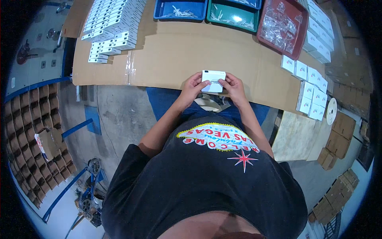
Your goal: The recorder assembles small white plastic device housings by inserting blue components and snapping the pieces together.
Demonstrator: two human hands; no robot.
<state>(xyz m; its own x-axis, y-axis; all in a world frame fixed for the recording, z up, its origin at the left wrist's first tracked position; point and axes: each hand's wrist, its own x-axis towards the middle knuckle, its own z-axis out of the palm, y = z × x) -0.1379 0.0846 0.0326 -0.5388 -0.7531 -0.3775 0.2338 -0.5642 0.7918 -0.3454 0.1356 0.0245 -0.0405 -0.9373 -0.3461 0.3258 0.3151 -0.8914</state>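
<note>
Between both hands, at the near edge of the cardboard-covered table, I hold a small flat white box (pixel 214 75) with dark print and a black mark at one corner. My left hand (pixel 193 85) grips its left side, thumb lying across the front face. On the right side my right hand (pixel 234 86) grips it the same way, the thumb on the front. The fingers behind the box are mostly hidden.
Stacked white boxes (pixel 113 20) stand at the far left. Along the back are a blue tray (pixel 181 18) and a green tray (pixel 232 24) with small white pieces, and a red tray (pixel 262 38) with clear bags. More white boxes (pixel 306 89) line the right edge.
</note>
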